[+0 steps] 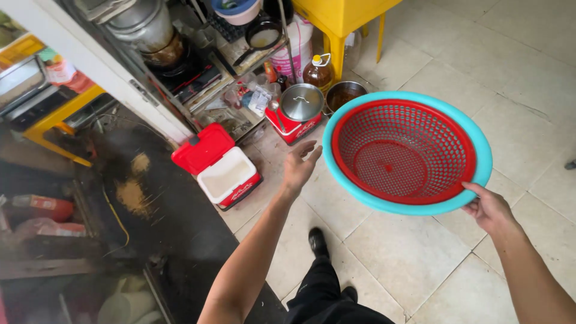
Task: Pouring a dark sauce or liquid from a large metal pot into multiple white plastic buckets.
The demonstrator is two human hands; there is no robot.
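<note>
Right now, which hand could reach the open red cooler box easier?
Probably the left hand: it is empty, open and nearer the cooler box. The right hand grips the basin's rim.

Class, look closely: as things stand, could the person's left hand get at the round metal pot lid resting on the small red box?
Probably yes. The left hand is open and holds nothing, and the round metal pot lid on the small red box lies beyond its fingertips with only bare floor between; nothing covers it.
</note>
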